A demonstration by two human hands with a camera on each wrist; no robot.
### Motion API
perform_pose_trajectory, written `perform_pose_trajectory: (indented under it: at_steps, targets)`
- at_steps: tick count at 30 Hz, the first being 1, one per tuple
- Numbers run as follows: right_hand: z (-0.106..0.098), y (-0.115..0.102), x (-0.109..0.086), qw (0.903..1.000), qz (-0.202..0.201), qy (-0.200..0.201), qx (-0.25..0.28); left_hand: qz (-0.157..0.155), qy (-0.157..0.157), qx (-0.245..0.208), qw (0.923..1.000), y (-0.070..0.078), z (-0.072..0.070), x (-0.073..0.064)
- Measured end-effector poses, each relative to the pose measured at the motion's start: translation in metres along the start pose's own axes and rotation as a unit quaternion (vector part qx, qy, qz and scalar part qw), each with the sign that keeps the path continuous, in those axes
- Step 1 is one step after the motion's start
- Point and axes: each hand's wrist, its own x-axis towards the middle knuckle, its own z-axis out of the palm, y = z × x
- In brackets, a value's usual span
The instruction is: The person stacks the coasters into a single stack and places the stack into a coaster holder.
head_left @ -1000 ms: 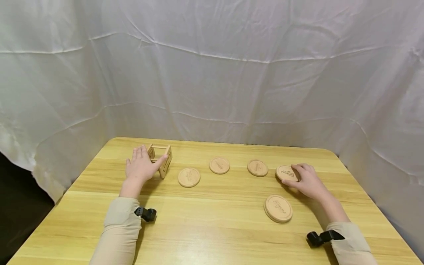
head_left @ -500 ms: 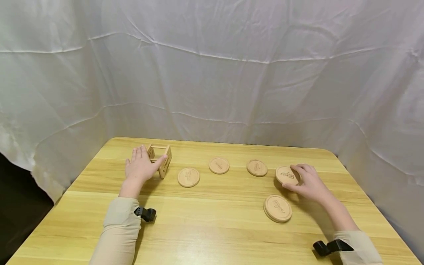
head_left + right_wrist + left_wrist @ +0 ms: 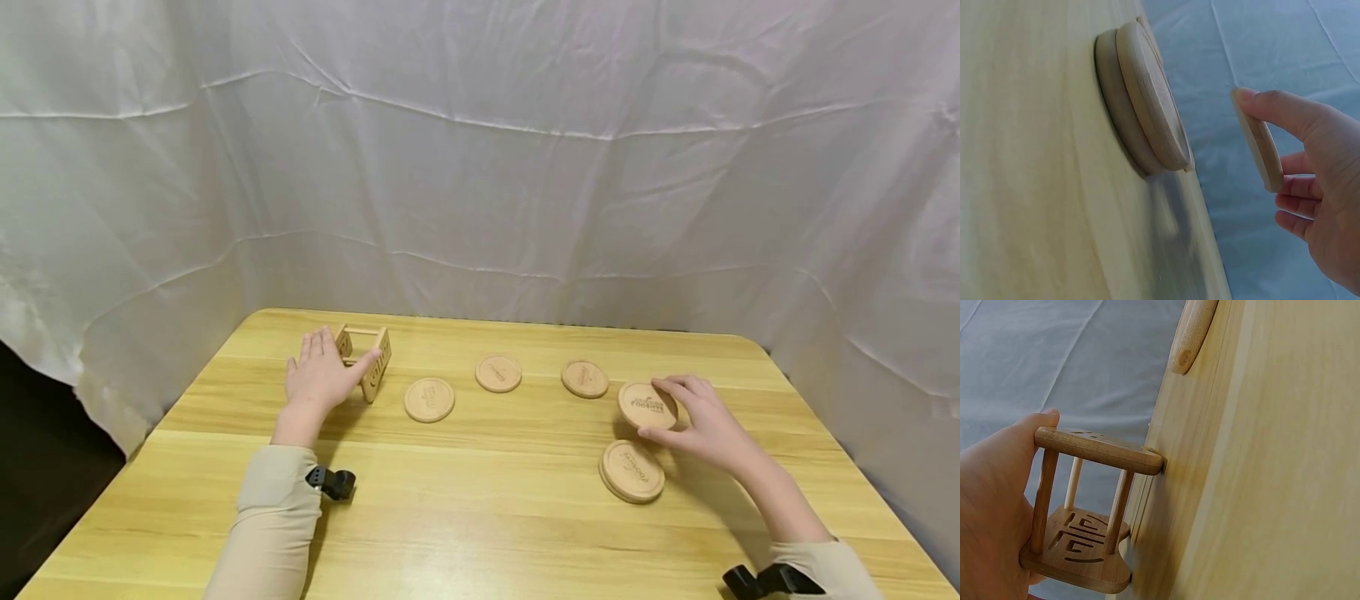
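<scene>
My left hand spans the small wooden coaster holder, thumb on one slotted side plate and fingers at the other. In the left wrist view the holder shows its rods and cut-out pattern; most fingertips are hidden. My right hand pinches a round wooden coaster by its edge, printed face up. The right wrist view has that coaster raised off the table. Just nearer the person lie two stacked coasters, the upper one slightly offset.
Three single coasters lie flat in a spread row: a left one, a middle one and a right one. A light wooden table carries everything. A pale cloth curtain hangs behind its far edge.
My right hand has lifted the coaster off the table and brought it slightly left and nearer, close to the stacked pair. The left hand and holder have stayed in place.
</scene>
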Motion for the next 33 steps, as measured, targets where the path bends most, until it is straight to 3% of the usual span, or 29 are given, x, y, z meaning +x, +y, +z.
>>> perform_pose_trajectory:
  at_steps: [18, 26, 33]
  targets:
    - [0.004, -0.013, -0.022, 0.9991, -0.042, 0.007, -0.004, 0.003, -0.003, -0.002, 1.0, 0.001, -0.001, 0.0]
    - [0.006, -0.016, -0.027, 0.9987, -0.037, -0.017, 0.03, 0.002, -0.007, 0.001, 1.0, 0.001, -0.002, 0.0]
    - [0.005, -0.013, -0.033, 0.9951, -0.015, -0.064, 0.073, 0.001, -0.007, 0.0, 1.0, 0.001, -0.001, 0.0]
